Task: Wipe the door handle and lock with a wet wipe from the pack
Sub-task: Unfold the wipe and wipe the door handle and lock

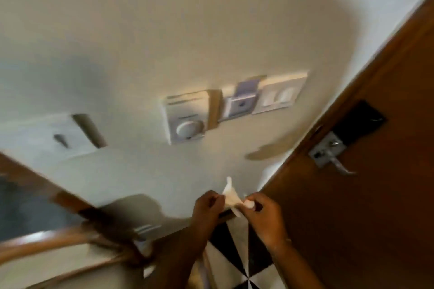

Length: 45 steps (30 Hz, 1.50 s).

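Wipe (231,197) is pinched between left hand (206,206) and right hand (264,214), fingers closed on it, below the wall's right edge. Handle (338,163) and lock (358,124) sit well apart on the door (352,206). Through blur, the bunched wipe could apparently be torn or dropped if tugged.

A cream wall (164,30) carries a thermostat (186,119), with a switch panel (279,96) to its right. Below it lies black-and-white tiled floor (237,253); everything is motion-blurred.

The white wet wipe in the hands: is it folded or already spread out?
Partly unfolded, not flat: the white wet wipe is bunched between the left hand and right hand, one corner sticking up.
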Each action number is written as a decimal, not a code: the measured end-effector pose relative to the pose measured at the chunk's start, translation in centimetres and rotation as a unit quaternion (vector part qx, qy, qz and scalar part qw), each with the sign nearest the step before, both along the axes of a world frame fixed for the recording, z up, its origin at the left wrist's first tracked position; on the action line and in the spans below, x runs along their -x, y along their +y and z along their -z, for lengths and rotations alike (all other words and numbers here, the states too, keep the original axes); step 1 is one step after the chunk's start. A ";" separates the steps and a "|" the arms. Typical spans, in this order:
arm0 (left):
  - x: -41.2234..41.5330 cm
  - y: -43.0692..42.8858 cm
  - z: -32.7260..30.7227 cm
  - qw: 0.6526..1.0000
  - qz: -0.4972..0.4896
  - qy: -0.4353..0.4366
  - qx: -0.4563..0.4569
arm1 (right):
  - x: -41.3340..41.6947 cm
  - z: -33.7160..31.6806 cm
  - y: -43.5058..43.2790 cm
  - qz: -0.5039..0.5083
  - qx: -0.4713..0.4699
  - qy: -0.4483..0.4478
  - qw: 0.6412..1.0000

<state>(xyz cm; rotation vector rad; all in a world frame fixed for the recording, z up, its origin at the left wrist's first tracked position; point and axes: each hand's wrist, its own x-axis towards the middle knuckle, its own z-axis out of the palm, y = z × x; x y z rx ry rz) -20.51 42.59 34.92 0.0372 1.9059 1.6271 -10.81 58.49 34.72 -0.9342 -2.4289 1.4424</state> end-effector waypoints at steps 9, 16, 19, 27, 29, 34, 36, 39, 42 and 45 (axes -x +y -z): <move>-4.8 13.4 -7.1 0.900 0.081 -0.301 -0.304 | -6.5 -7.1 10.7 0.169 -0.015 0.139 0.976; -5.2 17.6 -9.7 0.936 0.102 -0.234 -0.242 | -8.8 -9.3 14.3 0.208 0.051 0.155 0.964; -4.5 18.2 -10.8 0.931 0.111 -0.246 -0.245 | -8.8 -10.0 14.4 0.216 0.081 0.158 0.960; -1.9 20.1 -14.4 0.931 0.286 -0.087 -0.209 | -7.2 -13.2 16.1 0.089 0.185 0.172 0.963; -0.8 20.3 -15.2 0.921 0.329 -0.057 -0.201 | -7.0 -13.9 17.2 0.110 0.126 0.147 0.975; 2.1 20.7 -15.0 0.905 0.386 -0.072 -0.164 | -6.6 -16.1 19.1 0.180 0.022 0.149 0.972; 2.8 20.9 -14.5 0.891 0.374 -0.172 -0.192 | -6.1 -17.2 19.2 0.203 -0.001 0.160 0.966; 3.2 21.4 -13.3 0.874 0.356 -0.253 -0.214 | -5.5 -18.7 19.4 0.216 -0.027 0.167 0.962; 3.1 21.8 -12.6 0.881 0.350 -0.260 -0.186 | -4.4 -20.0 20.0 0.188 -0.061 0.142 0.970; 2.9 22.7 -12.1 0.902 0.362 -0.189 -0.138 | -3.3 -21.4 20.8 0.149 -0.083 0.108 0.979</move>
